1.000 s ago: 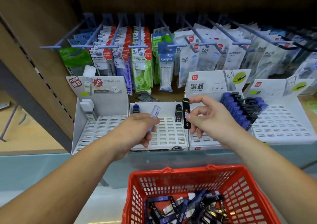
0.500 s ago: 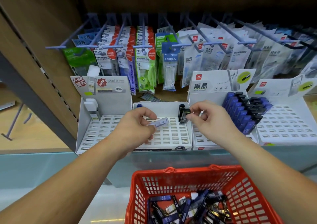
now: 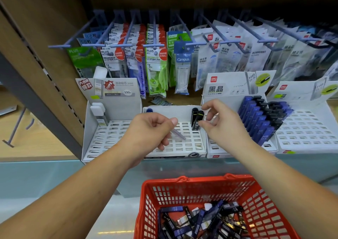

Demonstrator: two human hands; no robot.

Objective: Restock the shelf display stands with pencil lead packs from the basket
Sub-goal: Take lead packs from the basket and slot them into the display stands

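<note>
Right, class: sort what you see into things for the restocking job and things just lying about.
Job: red basket; lead packs inside it; middle display stand; clear pack in the left hand; black pack at the right hand.
Lying about: hanging correction-tape packets; loose packet behind the stand.

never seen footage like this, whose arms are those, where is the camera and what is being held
No machine here: these are a person's two bare arms, and the single camera sits on that person's head, looking forward and down. The left hand holds a clear pack by the middle stand, a white slotted tray on the shelf. The right hand has its fingertips at a black pack standing at the back of that tray; grip or mere touch is unclear. Below is a red basket with more lead packs. The next stand holds blue and black packs, and packets hang from hooks behind.
</note>
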